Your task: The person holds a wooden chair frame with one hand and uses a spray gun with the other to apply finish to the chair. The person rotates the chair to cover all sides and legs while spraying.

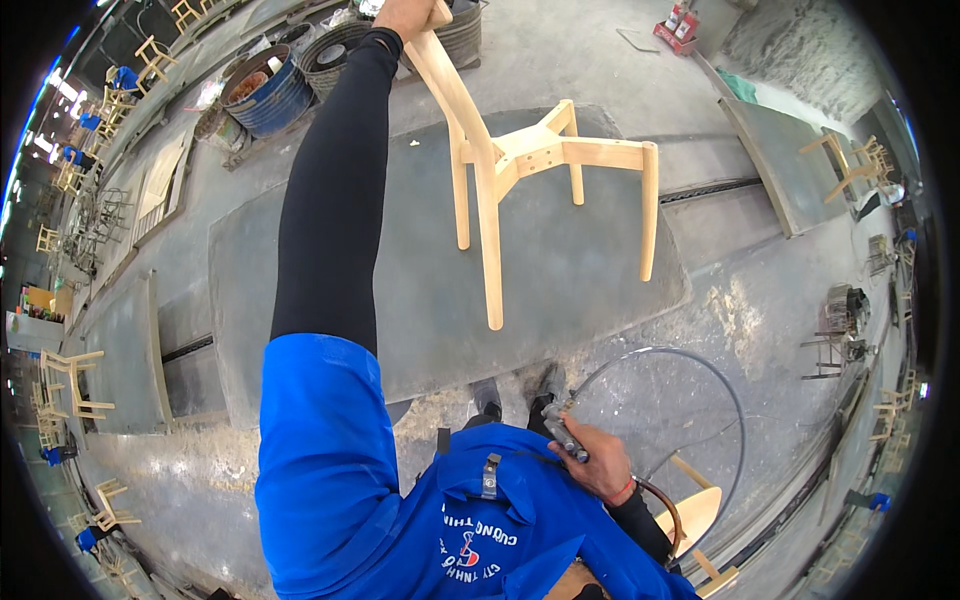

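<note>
One wooden chair frame, already joined but seatless, stands on the grey platform, left grip clamped on its top, right grip closed around a grey hand tool well apart from it; remaining work cannot be judged.

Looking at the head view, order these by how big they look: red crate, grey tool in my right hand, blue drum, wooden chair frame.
1. Wooden chair frame
2. Blue drum
Grey tool and red crate: too alike to rank.
</note>
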`<state>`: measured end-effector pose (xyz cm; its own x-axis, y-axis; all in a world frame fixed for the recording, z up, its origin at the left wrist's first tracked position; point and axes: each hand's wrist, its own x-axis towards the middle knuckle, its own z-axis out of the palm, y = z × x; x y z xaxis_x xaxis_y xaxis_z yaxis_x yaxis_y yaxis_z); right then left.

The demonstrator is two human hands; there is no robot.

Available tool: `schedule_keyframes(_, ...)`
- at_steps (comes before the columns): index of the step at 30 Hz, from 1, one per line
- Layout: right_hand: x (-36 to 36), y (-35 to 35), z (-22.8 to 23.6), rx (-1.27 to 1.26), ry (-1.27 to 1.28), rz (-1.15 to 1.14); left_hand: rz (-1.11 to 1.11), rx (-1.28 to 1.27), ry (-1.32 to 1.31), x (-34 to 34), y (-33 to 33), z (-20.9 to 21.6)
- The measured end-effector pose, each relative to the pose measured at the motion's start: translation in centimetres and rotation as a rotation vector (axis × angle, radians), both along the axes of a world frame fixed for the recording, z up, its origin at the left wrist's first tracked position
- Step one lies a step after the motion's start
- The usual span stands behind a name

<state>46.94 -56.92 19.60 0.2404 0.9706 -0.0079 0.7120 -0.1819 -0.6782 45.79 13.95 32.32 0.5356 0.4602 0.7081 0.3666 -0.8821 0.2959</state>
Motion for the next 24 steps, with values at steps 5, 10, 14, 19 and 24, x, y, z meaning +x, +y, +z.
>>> schedule_keyframes(5,0.1,1.6,4.9,0.264,-0.001,-0.053,-0.124,-0.362,-0.076,-1.3,-3.7,2.3)
schedule_keyframes(10,0.0,3.8,11.2,0.499,-0.038,-0.065,-0.079,-0.404,-0.062,-1.9,-5.8,4.3)
schedule_keyframes(14,0.3,4.9,14.1,0.649,-0.09,-0.08,-0.123,-0.599,-0.049,-2.2,-6.7,5.3)
schedule_keyframes(19,1.2,4.6,15.8,0.702,-0.056,-0.085,-0.142,-0.599,-0.007,-2.9,-7.8,6.1)
schedule_keyframes(24,2.0,4.6,15.0,0.633,0.008,-0.093,-0.165,-0.671,0.01,-3.6,-8.4,7.1)
